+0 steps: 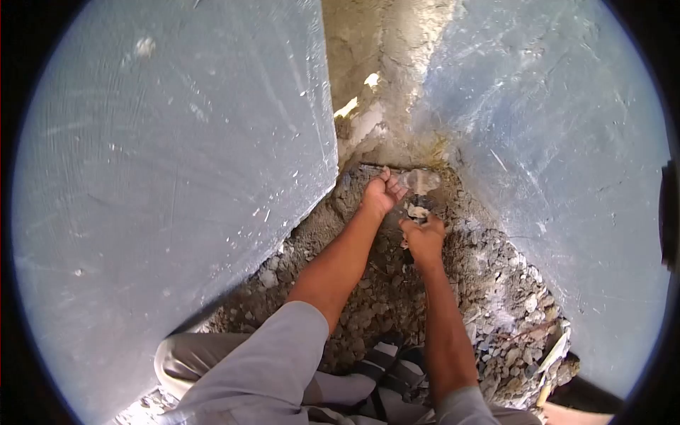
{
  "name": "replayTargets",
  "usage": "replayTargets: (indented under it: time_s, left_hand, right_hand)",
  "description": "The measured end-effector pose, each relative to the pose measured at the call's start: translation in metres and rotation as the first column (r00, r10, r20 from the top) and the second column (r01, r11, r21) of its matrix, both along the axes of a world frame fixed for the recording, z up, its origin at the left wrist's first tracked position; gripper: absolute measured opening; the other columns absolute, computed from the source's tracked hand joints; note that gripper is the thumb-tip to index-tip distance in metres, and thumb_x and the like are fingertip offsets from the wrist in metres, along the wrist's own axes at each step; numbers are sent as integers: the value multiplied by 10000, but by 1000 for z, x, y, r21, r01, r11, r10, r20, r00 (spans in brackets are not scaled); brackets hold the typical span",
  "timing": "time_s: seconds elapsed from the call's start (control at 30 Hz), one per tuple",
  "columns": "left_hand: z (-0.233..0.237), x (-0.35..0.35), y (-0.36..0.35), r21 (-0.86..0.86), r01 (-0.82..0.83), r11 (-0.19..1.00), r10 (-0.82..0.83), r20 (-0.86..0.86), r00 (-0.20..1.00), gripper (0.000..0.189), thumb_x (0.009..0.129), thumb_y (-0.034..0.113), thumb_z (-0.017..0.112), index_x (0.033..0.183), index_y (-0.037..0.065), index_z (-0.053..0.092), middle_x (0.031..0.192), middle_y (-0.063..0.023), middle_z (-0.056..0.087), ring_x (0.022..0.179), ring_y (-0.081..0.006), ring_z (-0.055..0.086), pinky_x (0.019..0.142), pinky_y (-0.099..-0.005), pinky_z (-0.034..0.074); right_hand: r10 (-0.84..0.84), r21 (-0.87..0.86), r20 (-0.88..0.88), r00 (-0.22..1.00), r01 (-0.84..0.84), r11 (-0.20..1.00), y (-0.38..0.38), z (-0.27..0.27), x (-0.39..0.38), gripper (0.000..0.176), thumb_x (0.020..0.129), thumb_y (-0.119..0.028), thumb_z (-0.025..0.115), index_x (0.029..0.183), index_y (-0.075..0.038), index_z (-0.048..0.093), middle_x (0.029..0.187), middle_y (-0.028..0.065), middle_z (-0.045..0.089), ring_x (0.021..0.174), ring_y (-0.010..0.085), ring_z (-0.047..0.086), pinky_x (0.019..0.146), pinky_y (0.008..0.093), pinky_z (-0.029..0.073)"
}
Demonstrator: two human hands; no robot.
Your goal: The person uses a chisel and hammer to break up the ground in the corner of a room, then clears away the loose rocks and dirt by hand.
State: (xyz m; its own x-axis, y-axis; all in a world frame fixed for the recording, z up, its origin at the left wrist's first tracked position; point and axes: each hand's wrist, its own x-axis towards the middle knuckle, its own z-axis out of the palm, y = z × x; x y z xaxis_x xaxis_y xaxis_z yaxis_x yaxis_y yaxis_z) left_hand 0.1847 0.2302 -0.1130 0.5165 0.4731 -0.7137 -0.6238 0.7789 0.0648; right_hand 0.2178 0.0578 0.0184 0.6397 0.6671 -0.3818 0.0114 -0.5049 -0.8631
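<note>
My left hand [383, 193] is low in the corner between two grey panels, palm turned toward the right, fingers apart and slightly bent, holding nothing. My right hand [423, 237] is closed, its fingers wrapped round something I cannot make out. Just beyond its knuckles shows a pale and dark piece [418, 211]. Above that piece lies a shiny, rounded, see-through-looking object [421, 181], close to my left fingertips. Both hands are over a hollow of dark soil and stones [386, 244] at the foot of a rough wall.
A large grey panel [177, 156] rises on the left and another grey panel [552, 142] on the right. Between them stands a rough plastered wall [358, 42]. Loose gravel [506, 304] covers the ground. My shoes [382, 361] are near the bottom, with pale debris [556, 350] at lower right.
</note>
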Motion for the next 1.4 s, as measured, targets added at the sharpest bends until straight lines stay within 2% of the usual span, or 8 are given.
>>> replayTargets:
  time_s: [0.3, 0.4, 0.53, 0.67, 0.87, 1.1, 1.27, 1.4]
  left_hand:
    - [11, -11, -15, -20, -57, 998, 59, 100, 993, 290, 1024, 244, 463, 816, 46, 505, 836, -131, 612, 1106, -386, 634, 968, -484, 499]
    - [23, -15, -13, -56, -71, 996, 72, 22, 997, 246, 1005, 219, 467, 867, 21, 520, 924, -167, 621, 1037, -388, 652, 920, -469, 528]
    - [9, -17, 4, -131, -180, 975, 187, 40, 982, 240, 985, 169, 421, 798, 41, 499, 748, -123, 578, 728, -268, 654, 658, -352, 568]
    - [-13, -41, -17, -207, -53, 977, 38, -77, 996, 251, 990, 188, 364, 776, 127, 481, 623, -42, 516, 400, -107, 381, 354, -250, 323]
    - [51, -53, -98, -11, 22, 1000, -24, -231, 973, 240, 999, 219, 377, 913, 66, 541, 652, -30, 539, 457, -123, 434, 395, -242, 396]
    - [-17, -65, -41, -191, 79, 978, -41, 195, 980, 230, 1033, 221, 380, 1032, 59, 543, 773, -72, 580, 568, -170, 523, 472, -267, 471]
    - [-4, -49, -37, -130, -81, 988, 97, 115, 989, 177, 1046, 211, 447, 1040, 73, 559, 961, -104, 659, 878, -296, 668, 854, -486, 576]
    - [-12, -31, -34, -24, 6, 1000, 0, 264, 965, 292, 1062, 260, 387, 993, 36, 561, 930, -132, 649, 913, -343, 668, 892, -513, 554]
  right_hand:
    - [-435, 650, 165, 885, 234, 723, -2, 35, 0, 119, 826, -8, 679, 926, 14, 618, 674, 30, 622, 560, 107, 578, 506, 248, 446]
    - [-95, 278, -42, 995, 103, 955, -1, -26, 4, 176, 791, -42, 692, 922, 44, 612, 679, 36, 616, 538, 105, 560, 487, 264, 444]
    - [-141, 181, -114, 983, 160, 970, -29, -43, -29, 202, 792, -55, 708, 935, 48, 610, 692, 34, 616, 536, 97, 548, 474, 267, 429]
    - [-164, 221, -67, 984, 175, 959, -58, -15, -31, 206, 810, -46, 703, 968, 44, 607, 730, 38, 630, 553, 94, 549, 485, 268, 428]
    - [-123, 383, -6, 992, 116, 916, -73, 10, -17, 242, 822, 8, 699, 1040, 38, 599, 886, 48, 673, 687, 98, 603, 578, 262, 489]
    - [-51, 407, 181, 982, -27, 913, -72, 42, -23, 220, 825, 10, 722, 1021, 40, 627, 942, 52, 686, 798, 128, 633, 717, 300, 529]
    - [-226, 442, 639, 735, -111, 890, -67, -5, -29, 163, 796, -35, 733, 925, 45, 675, 842, 114, 702, 736, 188, 663, 684, 322, 529]
    - [251, -181, 501, 828, -183, 966, -35, -15, -11, 227, 697, -81, 696, 880, 51, 674, 719, 158, 668, 631, 200, 644, 645, 359, 523]
